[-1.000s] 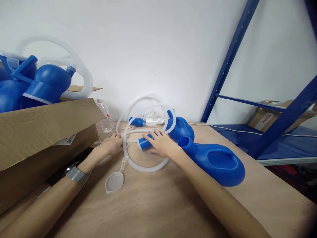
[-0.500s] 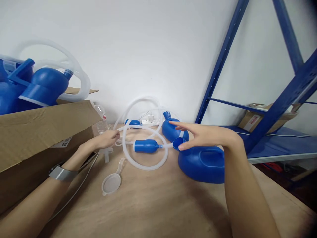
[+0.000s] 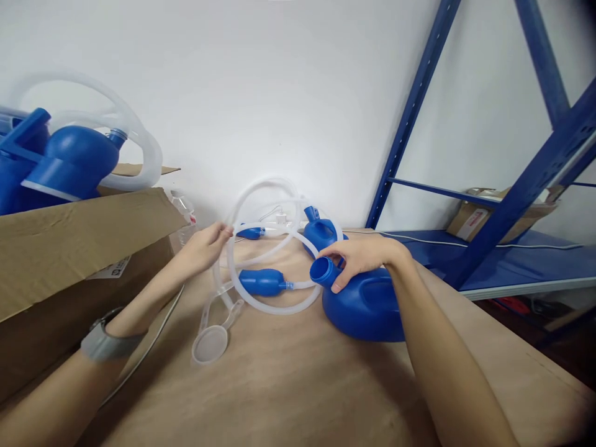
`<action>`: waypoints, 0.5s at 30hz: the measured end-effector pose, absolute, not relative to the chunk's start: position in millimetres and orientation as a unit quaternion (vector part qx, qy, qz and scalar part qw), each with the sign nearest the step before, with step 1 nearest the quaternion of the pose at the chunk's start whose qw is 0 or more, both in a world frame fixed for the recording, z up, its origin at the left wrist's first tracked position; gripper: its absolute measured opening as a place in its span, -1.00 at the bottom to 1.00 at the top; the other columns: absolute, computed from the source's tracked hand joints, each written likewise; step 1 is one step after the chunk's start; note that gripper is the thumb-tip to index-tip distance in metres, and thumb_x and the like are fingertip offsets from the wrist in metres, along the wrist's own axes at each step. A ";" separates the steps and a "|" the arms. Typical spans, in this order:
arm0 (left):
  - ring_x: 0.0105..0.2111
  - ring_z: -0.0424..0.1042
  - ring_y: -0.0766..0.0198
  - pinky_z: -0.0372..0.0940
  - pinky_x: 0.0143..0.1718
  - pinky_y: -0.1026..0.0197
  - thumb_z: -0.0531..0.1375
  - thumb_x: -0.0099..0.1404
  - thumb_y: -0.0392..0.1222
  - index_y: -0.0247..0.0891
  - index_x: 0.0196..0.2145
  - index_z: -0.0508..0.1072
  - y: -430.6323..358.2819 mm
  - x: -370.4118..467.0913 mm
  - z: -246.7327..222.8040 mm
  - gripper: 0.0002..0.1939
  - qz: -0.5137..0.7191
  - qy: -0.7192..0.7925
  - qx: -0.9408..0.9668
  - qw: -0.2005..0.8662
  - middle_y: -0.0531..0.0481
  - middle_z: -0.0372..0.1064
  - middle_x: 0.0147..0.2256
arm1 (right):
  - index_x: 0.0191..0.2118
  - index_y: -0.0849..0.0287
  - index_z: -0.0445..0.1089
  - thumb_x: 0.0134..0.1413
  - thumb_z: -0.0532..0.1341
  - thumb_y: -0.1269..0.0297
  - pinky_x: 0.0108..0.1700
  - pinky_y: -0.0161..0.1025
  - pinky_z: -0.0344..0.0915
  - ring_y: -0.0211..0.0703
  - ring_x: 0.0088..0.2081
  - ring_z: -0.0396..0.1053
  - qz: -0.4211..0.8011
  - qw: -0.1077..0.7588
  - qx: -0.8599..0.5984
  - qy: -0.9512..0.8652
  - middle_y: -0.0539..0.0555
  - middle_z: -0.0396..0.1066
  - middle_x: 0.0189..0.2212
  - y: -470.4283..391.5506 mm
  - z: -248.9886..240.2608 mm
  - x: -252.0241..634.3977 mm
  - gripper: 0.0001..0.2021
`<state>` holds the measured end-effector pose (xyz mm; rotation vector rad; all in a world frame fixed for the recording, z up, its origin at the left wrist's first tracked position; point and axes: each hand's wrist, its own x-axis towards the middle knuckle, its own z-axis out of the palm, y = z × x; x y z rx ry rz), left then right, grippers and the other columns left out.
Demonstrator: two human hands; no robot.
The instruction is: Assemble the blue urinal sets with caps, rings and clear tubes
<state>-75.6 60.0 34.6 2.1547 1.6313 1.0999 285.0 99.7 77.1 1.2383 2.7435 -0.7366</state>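
Observation:
My left hand (image 3: 207, 247) is pinched on the clear tube (image 3: 274, 308), which lies in loops on the table. My right hand (image 3: 361, 257) has thumb and fingers around the neck of a blue jug (image 3: 363, 310) with its open mouth facing left. Inside the loops a blue funnel-shaped piece (image 3: 263, 282) is joined to the tube. A second blue jug (image 3: 321, 233) stands behind my right hand. Left of the loops lies a translucent round cap with a strap (image 3: 210, 344).
At the left, a cardboard box (image 3: 88, 239) holds blue jugs (image 3: 84, 152) and tubing. Beside it is a clear bottle (image 3: 185, 214). A power strip stands by the wall. Blue shelving (image 3: 526, 270) with a carton rises at the right.
My left hand has moved up and right, lifting part of the tube. My right hand has closed round the jug's neck, and the mouth has tilted toward me. The strap by the cap has shifted.

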 end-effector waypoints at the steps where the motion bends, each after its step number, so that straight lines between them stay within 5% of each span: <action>1: -0.40 0.36 0.16 0.26 -0.37 0.14 0.06 0.42 0.16 -0.19 -0.20 0.42 49.7 -62.7 39.4 -0.64 0.362 0.555 0.739 0.120 0.02 0.39 -0.43 | 0.04 0.04 0.58 -0.37 0.53 -0.20 -0.21 -0.21 0.44 0.02 -0.21 0.53 -0.252 0.020 0.385 0.888 0.01 0.58 -0.24 98.8 76.2 280.7 -0.23; 4: -0.45 0.32 0.24 0.27 -0.41 0.19 0.18 0.36 0.13 -0.16 -0.06 0.45 22.7 -18.8 46.6 -0.64 0.313 0.494 0.780 0.224 0.10 0.33 -0.46 | 0.06 0.08 0.56 -0.32 0.52 -0.17 -0.18 -0.21 0.43 0.00 -0.21 0.52 -0.275 0.021 0.352 0.894 0.02 0.58 -0.21 98.6 71.8 268.2 -0.25; 8: -0.33 0.39 0.24 0.36 -0.33 0.19 0.13 0.44 0.12 -0.15 -0.03 0.48 15.7 30.9 37.5 -0.65 0.356 0.386 0.777 0.348 0.00 0.42 -0.25 | 0.06 0.08 0.54 -0.31 0.53 -0.17 -0.19 -0.18 0.42 -0.01 -0.23 0.50 -0.271 0.018 0.332 0.903 0.01 0.55 -0.23 102.9 63.4 257.6 -0.25; 15: -0.13 0.45 0.14 0.37 -0.11 0.09 0.13 0.45 -0.11 -0.20 -0.20 0.53 53.5 59.6 0.9 -0.79 0.470 0.390 0.757 0.234 -0.08 0.47 -0.17 | -0.20 0.10 0.56 -0.30 0.53 -0.12 -0.27 -0.17 0.44 -0.06 -0.32 0.48 -0.310 0.030 0.312 0.898 -0.03 0.52 -0.35 107.8 56.1 255.2 -0.46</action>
